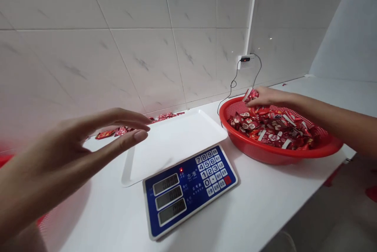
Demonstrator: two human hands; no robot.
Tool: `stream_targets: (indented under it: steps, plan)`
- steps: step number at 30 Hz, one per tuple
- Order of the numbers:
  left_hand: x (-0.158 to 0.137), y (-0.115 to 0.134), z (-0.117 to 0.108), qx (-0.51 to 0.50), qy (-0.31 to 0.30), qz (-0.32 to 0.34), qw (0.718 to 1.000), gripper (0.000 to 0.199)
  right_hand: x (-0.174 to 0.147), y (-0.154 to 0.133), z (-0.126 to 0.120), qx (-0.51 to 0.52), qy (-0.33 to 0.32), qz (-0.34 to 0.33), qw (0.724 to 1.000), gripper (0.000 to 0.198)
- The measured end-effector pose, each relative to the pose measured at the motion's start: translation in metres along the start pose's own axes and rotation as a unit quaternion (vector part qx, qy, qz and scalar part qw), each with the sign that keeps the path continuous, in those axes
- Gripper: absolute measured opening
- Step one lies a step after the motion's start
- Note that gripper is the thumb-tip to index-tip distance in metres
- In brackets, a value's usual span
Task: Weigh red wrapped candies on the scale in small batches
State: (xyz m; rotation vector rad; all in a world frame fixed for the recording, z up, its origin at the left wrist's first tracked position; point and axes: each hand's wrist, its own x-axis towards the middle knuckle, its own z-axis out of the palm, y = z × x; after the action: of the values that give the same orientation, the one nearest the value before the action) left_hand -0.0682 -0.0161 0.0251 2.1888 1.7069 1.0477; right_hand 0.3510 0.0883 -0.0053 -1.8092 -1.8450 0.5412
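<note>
My left hand hovers over the left edge of the white weighing tray. Its fingers are stretched out, thumb apart from them for most of its length, with nothing seen between. Below lies the blue electronic scale, with its keypad and three small displays facing me. My right hand is closed on a red wrapped candy packet, above the far rim of a red plastic basket. Red and white wrapped candies fill much of the basket. Whether the right hand holds more than one packet, I cannot tell.
More red wrapped packets lie behind the tray along the tiled wall. A black cable runs from a wall socket down behind the basket. Red plastic shows beneath my left arm. The white table's front edge drops away at right.
</note>
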Motion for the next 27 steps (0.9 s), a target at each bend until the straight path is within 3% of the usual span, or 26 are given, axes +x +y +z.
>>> stream_targets:
  steps: [3,5,9,11,13,15,17,22,27]
  plan:
    - [0.006,0.005,0.017,0.006,-0.026,0.069,0.997,0.043,-0.002,-0.04,0.003,0.171,0.045,-0.012,0.984,0.017]
    - [0.012,0.011,0.038,-0.093,-0.044,0.062,0.993,0.046,-0.007,-0.073,0.025,0.335,0.042,-0.056,0.94,0.019]
    - [0.025,0.012,0.083,-0.304,-0.097,-0.012,0.948,0.054,-0.015,-0.134,0.096,0.527,-0.059,-0.116,0.84,0.025]
    - [0.03,0.005,0.092,-0.315,-0.117,-0.017,0.942,0.043,-0.014,-0.152,0.126,0.562,-0.112,-0.119,0.811,0.025]
    - [0.034,-0.006,0.09,-0.237,-0.125,-0.003,0.964,0.032,-0.009,-0.159,0.146,0.573,-0.152,-0.111,0.798,0.025]
    - [0.036,-0.016,0.082,-0.111,-0.129,0.001,0.985,0.023,-0.001,-0.156,0.156,0.565,-0.159,-0.095,0.804,0.024]
    - [0.037,-0.023,0.077,-0.014,-0.141,-0.011,0.99,0.02,0.008,-0.148,0.159,0.549,-0.136,-0.08,0.821,0.021]
    - [0.039,-0.032,0.085,0.061,-0.185,-0.038,0.98,0.026,0.015,-0.129,0.149,0.483,-0.104,-0.097,0.864,0.019]
    - [0.044,-0.035,0.083,0.117,-0.172,-0.06,0.976,0.034,0.01,-0.122,0.136,0.397,-0.076,-0.126,0.906,0.014]
